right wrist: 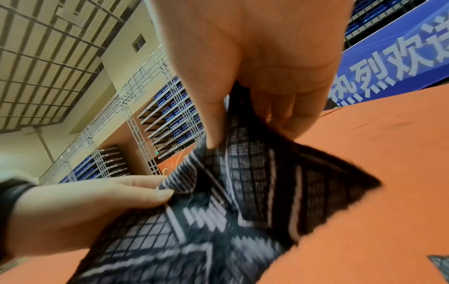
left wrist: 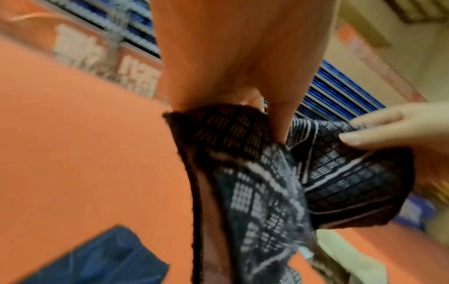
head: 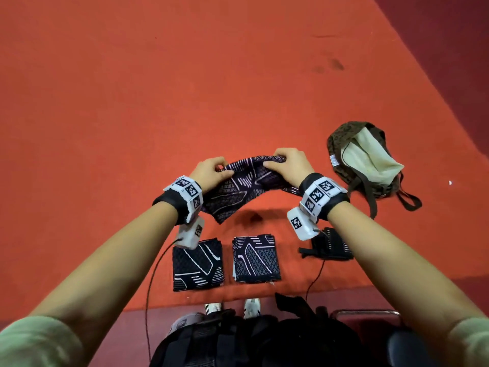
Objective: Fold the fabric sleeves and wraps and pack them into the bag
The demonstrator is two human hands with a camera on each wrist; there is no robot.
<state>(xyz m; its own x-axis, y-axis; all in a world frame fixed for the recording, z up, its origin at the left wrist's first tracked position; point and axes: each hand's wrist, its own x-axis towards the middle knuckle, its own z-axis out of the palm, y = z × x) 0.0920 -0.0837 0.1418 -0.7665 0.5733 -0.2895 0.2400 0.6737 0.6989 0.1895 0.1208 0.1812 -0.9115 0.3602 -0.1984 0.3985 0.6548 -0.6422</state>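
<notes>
A black sleeve with white line pattern (head: 243, 185) hangs in the air above the red surface, held between both hands. My left hand (head: 211, 169) pinches its left part and my right hand (head: 287, 162) grips its right part. The left wrist view shows the thumb (left wrist: 279, 113) pressed into the sleeve (left wrist: 255, 173). In the right wrist view the fingers (right wrist: 279, 107) clamp the sleeve (right wrist: 230, 192). Two folded patterned sleeves (head: 197, 264) (head: 256, 258) lie near the front edge. A folded black wrap (head: 330, 245) lies to their right. The brown bag (head: 367, 160) lies open at the right, showing a cream lining.
The red cloth-covered surface (head: 158, 88) stretches far ahead and to the left. Its front edge runs just behind the folded pieces. Below it are my shoes (head: 251, 307), a dark backpack (head: 238, 343) and a chair frame (head: 370, 312). Cables hang from both wrist cameras.
</notes>
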